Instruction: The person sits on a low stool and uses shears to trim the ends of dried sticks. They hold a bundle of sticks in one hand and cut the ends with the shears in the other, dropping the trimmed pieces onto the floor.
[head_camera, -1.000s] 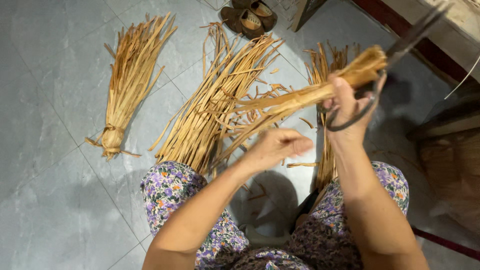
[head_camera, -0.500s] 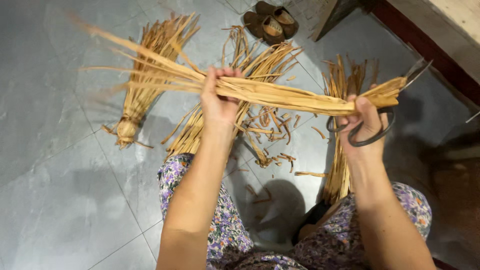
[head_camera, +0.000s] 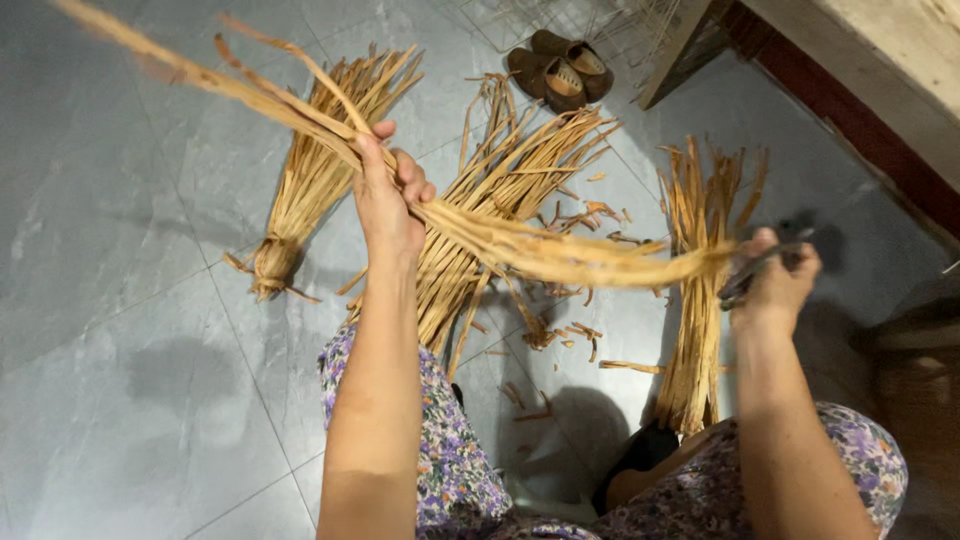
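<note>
So my left hand (head_camera: 390, 195) is clamped round the long bundle of tan dried reed strips (head_camera: 540, 250), which runs from 10 to 3 o'clock toward my right hand (head_camera: 775, 285), closed on dark scissors (head_camera: 755, 272).

So I've got three straw bundles (head_camera: 500, 200) on the floor (head_camera: 120, 300) ahead, sandals (head_camera: 560, 68) behind them, scraps (head_camera: 560, 335) scattered between.
</note>
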